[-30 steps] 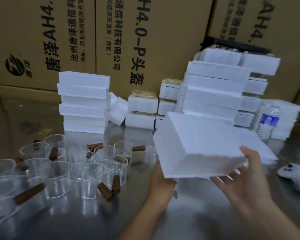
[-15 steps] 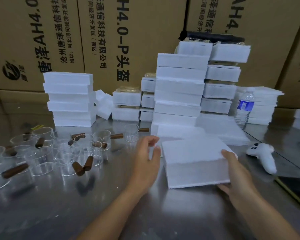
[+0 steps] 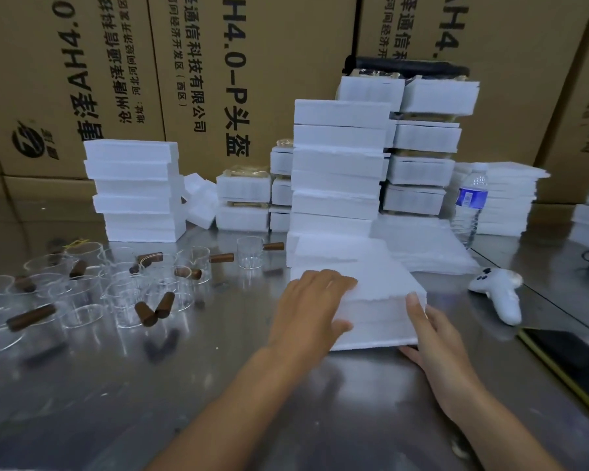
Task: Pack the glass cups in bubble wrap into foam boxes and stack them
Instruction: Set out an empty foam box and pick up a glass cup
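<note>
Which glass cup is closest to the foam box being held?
The lone upright cup, handle pointing right, standing apart from the cluster beside the tall foam stack.

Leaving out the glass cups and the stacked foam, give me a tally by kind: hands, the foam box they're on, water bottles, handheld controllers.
Hands: 2 (left hand, right hand)
Held foam box: 1
Plastic water bottle: 1
White controller: 1
Total: 5
</note>
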